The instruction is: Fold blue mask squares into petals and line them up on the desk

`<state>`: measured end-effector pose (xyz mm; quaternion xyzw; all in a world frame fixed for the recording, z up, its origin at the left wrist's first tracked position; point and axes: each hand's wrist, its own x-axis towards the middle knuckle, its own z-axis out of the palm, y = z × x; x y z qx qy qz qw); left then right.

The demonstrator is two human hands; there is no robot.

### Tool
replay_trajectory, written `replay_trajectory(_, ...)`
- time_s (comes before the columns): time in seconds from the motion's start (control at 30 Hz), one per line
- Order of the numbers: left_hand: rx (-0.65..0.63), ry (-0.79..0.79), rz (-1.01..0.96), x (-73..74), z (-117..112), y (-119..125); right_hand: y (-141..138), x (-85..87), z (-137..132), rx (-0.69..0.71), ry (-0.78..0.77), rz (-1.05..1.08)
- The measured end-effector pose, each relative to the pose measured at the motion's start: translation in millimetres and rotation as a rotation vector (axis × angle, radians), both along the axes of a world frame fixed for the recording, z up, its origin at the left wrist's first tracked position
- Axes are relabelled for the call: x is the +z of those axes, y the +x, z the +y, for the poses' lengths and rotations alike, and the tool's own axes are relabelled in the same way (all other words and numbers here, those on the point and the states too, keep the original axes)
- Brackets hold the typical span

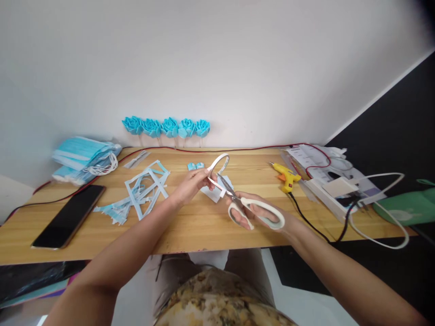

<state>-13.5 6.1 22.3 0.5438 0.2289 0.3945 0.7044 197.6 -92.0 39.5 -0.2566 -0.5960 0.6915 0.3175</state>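
Note:
Near the middle of the table, my left hand (194,184) pinches a narrow white strip (224,156) that curls up in a loop. My right hand (255,209) grips a pair of scissors (268,214) by their white handles, fingers through the loops. The scissor blades point up and left and meet the strip close to my left fingertips; whether they are closed on it I cannot tell. Beneath the blades lies a pale blue piece (213,194), partly hidden. Just beyond my left hand sit small folded blue pieces (195,166).
Several blue fabric flowers (170,127) stand along the wall. Face masks (81,154) are stacked at left, near a phone (70,217) and cut strips (139,192). A yellow glue gun (286,176) lies at right, beside a white power strip (328,199) with cables.

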Motion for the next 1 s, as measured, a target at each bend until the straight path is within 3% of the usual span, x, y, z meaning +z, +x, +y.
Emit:
replay_trajectory(0.23,-0.071,0.028,-0.042,-4.6,0.6,1.9,9.8,-9.3,4.0,-0.030,0.015,-0.016)
replay_trajectory(0.53,-0.152,0.127,0.125,-11.0,-0.9,-1.3,-1.8,-5.2,10.9,-0.056,0.027,0.023)
replay_trajectory(1.0,-0.154,0.149,0.107,-12.4,-0.1,-1.1,-9.6,-7.3,8.2,-0.145,-0.039,0.066)
